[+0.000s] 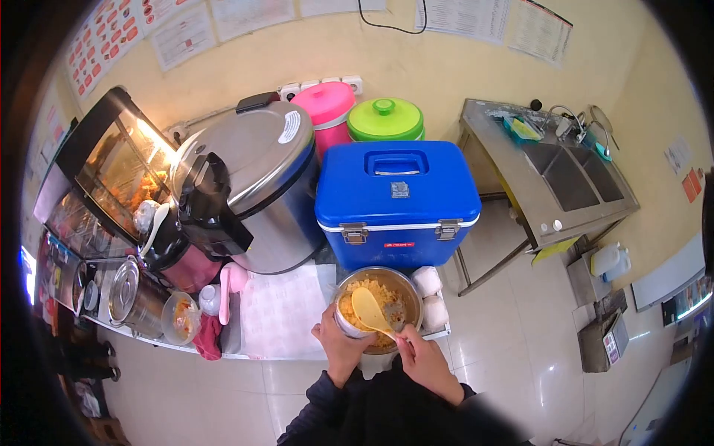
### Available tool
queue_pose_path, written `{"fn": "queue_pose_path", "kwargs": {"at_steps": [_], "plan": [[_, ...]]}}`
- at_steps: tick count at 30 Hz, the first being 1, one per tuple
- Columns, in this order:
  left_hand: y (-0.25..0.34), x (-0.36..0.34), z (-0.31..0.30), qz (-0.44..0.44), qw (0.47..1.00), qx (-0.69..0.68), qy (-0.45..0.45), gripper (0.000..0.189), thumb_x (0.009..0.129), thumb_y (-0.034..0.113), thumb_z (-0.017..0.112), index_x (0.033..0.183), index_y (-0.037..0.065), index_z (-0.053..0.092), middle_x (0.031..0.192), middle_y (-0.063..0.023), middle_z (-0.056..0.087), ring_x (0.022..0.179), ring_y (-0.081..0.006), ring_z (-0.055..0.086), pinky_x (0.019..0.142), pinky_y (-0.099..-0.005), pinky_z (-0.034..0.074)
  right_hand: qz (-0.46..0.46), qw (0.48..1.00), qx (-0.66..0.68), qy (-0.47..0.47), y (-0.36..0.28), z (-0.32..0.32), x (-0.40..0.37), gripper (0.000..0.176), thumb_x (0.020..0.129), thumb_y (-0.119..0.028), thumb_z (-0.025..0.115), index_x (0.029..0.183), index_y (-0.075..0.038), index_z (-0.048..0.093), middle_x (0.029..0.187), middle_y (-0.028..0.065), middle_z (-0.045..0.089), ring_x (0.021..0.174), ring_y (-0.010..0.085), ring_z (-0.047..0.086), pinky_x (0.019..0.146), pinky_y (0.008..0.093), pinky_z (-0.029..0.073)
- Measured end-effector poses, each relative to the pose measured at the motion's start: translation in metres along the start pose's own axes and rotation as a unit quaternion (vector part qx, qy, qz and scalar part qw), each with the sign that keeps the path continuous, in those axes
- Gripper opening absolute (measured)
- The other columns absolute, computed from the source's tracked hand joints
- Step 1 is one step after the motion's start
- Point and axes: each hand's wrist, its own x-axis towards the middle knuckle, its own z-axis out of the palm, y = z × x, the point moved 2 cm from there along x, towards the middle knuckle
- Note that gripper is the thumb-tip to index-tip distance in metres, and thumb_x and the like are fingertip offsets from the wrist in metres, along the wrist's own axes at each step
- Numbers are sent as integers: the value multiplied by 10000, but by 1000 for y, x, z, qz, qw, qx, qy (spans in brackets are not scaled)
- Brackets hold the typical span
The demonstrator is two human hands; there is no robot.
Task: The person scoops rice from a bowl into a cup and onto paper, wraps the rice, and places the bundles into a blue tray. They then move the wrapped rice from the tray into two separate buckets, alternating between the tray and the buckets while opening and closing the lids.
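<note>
In the head view my right hand (428, 364) grips the handle of a pale yellow serving spoon (367, 305). Its broad head rests at the mouth of a small white cup (344, 324), which has yellow food at its top. My left hand (343, 344) is wrapped round that cup from the left and below. Both are over a round metal bowl (416, 288) with crumbly yellow-orange food (383, 287) and a greyish patch at its right. The spoon and cup hide part of the bowl.
Behind the bowl stands a blue cooler box (398, 193). A large steel container (275, 215) is left of it, by a lit food display case (123, 171). White paper (279, 316) covers the table at left. Two white wrapped packs (431, 296) sit right of the bowl. A steel sink (569, 178) stands further right.
</note>
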Motion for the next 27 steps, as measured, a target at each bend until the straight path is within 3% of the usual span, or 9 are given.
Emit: {"fn": "queue_pose_path", "kwargs": {"at_steps": [4,7,10,15,16,18,21,25,27], "plan": [[-12,3,-3,82,996,44,2,983,483,343,932,1321,82,490,1227,-94,598,1126,-260,554,951,-457,261,-46,996,12,-80,-2,-14,15,100,1003,-163,547,1033,-69,530,743,156,624,623,328,641,565,383,474],[-12,8,-10,111,993,44,-11,994,476,357,937,1328,99,495,1232,-88,604,1112,-257,561,950,-461,251,-24,994,22,-108,2,-37,27,101,989,-157,549,1009,-60,529,774,192,638,688,346,666,600,425,492],[-13,9,-14,110,992,59,-8,989,477,345,937,1332,104,500,1245,-86,616,1085,-248,572,939,-453,254,-5,995,98,-29,4,-53,36,122,998,-174,548,1012,-54,529,774,194,629,688,318,663,615,403,489],[-21,5,-11,153,985,74,-4,964,492,335,931,1327,101,510,1256,-77,631,1053,-233,583,926,-457,253,-17,992,85,-86,-3,-14,22,138,1002,-193,548,992,-56,529,771,201,627,696,359,656,612,429,489],[-23,5,-9,161,984,71,-1,959,495,333,929,1325,98,511,1256,-75,634,1049,-230,584,925,-458,252,-17,992,69,-105,-5,-13,21,136,1003,-183,550,987,-51,520,748,176,601,678,314,625,611,409,478],[-28,5,-7,164,983,78,-18,972,484,336,936,1321,85,510,1247,-79,633,1050,-236,580,928,-457,253,-17,989,35,-142,-8,-14,21,136,1005,-163,555,978,-40,503,701,125,548,642,222,563,608,370,456],[-26,3,-9,139,987,70,-33,1000,466,340,948,1319,70,502,1253,-94,616,1082,-245,562,933,-449,257,-31,988,68,-138,5,-26,30,145,1009,-196,538,1012,-52,521,745,181,615,683,340,641,616,418,474],[-25,4,-7,89,995,49,-24,1041,438,351,961,1322,69,488,1288,-119,576,1105,-259,528,940,-430,261,20,984,137,-113,5,-34,27,154,1025,-171,516,1000,-19,517,765,103,574,704,202,570,667,349,459],[-32,2,-9,74,994,67,-34,1048,428,357,962,1316,68,486,1299,-121,566,1087,-257,521,935,-424,261,-22,984,149,-95,13,-17,15,145,1022,-164,520,999,-21,516,787,110,582,715,194,571,671,343,459]]}}
